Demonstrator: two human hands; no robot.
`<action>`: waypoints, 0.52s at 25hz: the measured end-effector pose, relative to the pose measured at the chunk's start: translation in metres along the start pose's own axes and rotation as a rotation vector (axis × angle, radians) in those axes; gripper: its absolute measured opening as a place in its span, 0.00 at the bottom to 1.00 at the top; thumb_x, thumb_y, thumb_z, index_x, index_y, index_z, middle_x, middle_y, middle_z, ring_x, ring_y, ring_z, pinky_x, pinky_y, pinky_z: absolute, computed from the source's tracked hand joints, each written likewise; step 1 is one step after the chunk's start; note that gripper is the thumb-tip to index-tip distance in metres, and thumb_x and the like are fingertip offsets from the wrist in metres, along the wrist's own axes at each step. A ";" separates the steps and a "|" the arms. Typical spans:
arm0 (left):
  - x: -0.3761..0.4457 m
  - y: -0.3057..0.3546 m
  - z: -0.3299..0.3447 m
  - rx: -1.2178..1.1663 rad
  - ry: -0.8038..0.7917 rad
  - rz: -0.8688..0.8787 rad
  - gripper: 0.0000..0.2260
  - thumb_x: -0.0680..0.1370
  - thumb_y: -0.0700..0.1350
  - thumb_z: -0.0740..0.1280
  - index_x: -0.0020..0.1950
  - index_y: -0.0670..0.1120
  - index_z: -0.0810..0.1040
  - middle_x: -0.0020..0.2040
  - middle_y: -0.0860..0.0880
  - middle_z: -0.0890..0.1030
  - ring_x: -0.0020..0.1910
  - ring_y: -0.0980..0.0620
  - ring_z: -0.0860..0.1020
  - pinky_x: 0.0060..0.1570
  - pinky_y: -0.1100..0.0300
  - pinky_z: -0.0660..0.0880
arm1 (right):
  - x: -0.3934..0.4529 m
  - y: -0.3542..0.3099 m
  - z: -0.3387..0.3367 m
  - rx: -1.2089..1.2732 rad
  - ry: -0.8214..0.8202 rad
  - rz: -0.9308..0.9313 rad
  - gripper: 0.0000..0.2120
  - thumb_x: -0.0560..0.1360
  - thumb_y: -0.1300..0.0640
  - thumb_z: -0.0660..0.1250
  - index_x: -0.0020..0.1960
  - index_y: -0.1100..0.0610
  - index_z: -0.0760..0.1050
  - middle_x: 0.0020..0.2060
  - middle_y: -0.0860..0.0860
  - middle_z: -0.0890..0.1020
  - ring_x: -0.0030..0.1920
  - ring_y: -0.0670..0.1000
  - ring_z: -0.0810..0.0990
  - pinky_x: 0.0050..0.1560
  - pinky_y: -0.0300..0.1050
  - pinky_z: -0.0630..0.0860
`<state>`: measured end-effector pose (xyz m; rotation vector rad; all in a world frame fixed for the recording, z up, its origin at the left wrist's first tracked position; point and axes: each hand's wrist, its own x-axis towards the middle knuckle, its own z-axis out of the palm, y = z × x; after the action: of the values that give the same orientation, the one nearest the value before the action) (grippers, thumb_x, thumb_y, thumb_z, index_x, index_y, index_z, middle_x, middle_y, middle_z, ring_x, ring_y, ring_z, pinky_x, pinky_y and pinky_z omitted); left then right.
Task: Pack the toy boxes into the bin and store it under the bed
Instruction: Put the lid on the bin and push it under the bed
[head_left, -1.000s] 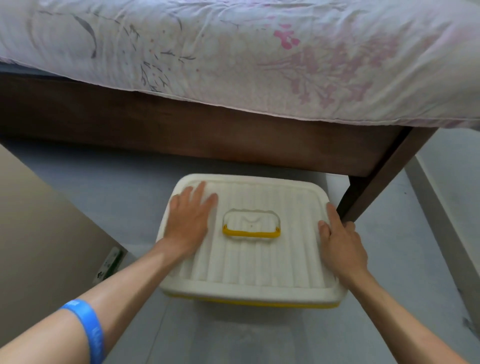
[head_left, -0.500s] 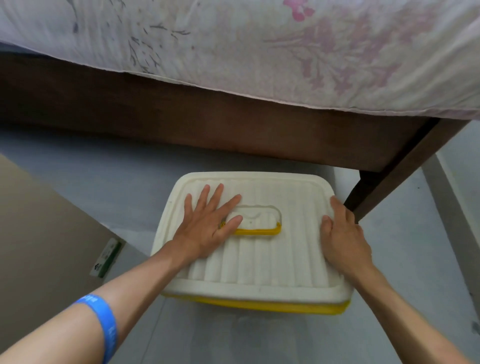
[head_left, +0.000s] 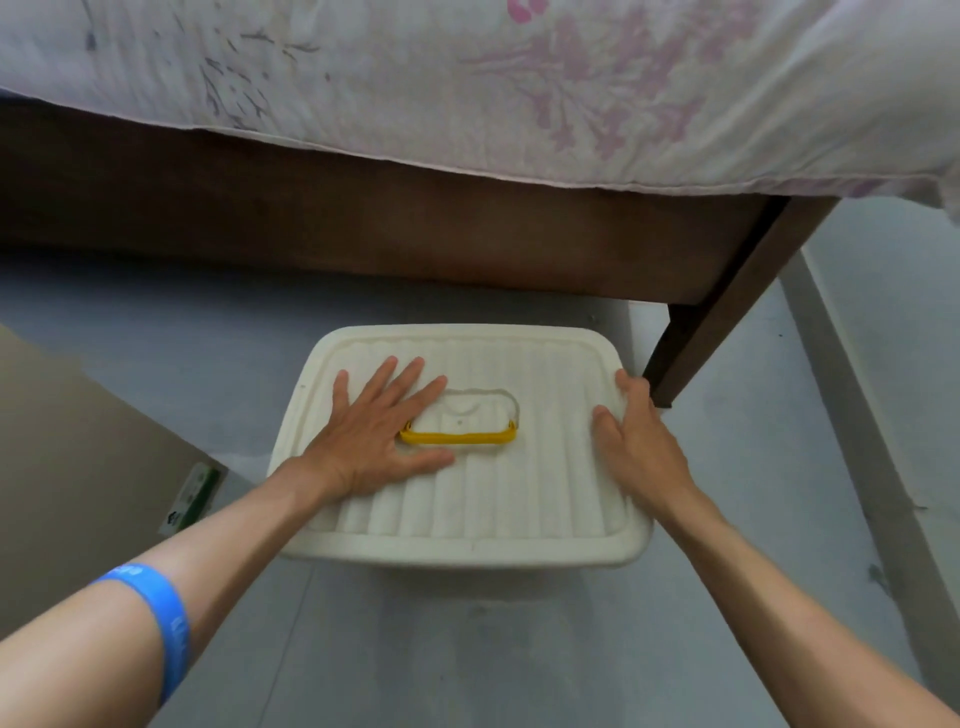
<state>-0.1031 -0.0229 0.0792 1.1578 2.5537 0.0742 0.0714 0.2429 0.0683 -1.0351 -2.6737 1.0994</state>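
Bin (head_left: 467, 499) on floor, lid on, long axis parallel to bed rail (head_left: 363, 228); gap lies straight beyond. Left hand (head_left: 374, 436) flat, fingers spread; right hand (head_left: 636, 447) flat at right edge.

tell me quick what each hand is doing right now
Left hand: open, fingers spread flat on the bin lid.
Right hand: open, fingers straight, resting on the lid's right edge.
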 end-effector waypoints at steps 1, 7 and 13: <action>0.002 0.001 -0.005 -0.018 -0.021 -0.003 0.42 0.66 0.81 0.48 0.76 0.70 0.40 0.80 0.58 0.37 0.78 0.54 0.32 0.73 0.37 0.34 | 0.006 -0.002 -0.002 0.013 0.034 0.001 0.16 0.81 0.45 0.55 0.67 0.47 0.57 0.64 0.49 0.73 0.53 0.54 0.75 0.52 0.54 0.74; 0.034 0.037 -0.037 0.019 -0.303 -0.177 0.54 0.56 0.83 0.58 0.75 0.70 0.36 0.81 0.50 0.36 0.79 0.38 0.41 0.73 0.37 0.50 | 0.020 -0.005 0.003 -0.059 0.074 -0.056 0.19 0.83 0.50 0.50 0.73 0.46 0.54 0.72 0.49 0.65 0.64 0.59 0.72 0.60 0.61 0.73; 0.018 0.070 0.002 0.098 0.038 -0.203 0.45 0.62 0.81 0.35 0.74 0.64 0.27 0.79 0.53 0.31 0.77 0.40 0.31 0.71 0.30 0.40 | 0.022 0.000 0.007 0.094 0.063 0.090 0.28 0.81 0.41 0.51 0.77 0.40 0.44 0.77 0.47 0.62 0.70 0.57 0.69 0.66 0.59 0.69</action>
<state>-0.0622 0.0368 0.0850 0.9324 2.7204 -0.0783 0.0524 0.2522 0.0585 -1.1633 -2.5229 1.1744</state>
